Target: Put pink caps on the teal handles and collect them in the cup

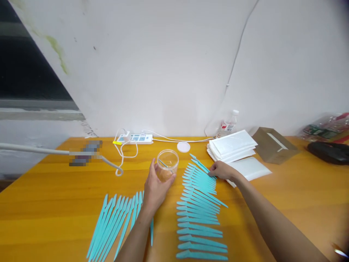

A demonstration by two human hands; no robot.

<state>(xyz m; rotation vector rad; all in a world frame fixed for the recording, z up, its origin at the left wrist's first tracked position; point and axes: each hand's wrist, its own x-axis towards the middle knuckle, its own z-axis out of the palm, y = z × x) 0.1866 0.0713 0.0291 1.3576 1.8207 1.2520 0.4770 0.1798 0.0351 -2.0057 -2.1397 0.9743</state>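
Note:
My left hand is wrapped round a clear plastic jar, open at the top, with what looks like one thin teal stick inside. To its right lies a long column of flat teal plastic sticks with narrow shaped tips, many overlapping. At the column's far end, my right hand pinches the right end of a teal stick; its fingertips are partly hidden. A second group of teal sticks fans out at the near left, partly covered by my left forearm.
A round white lid lies behind the jar. White packets, a plastic bottle and a brown cardboard box stand back right. A power strip with cables and a phone are back left. The wall borders the table.

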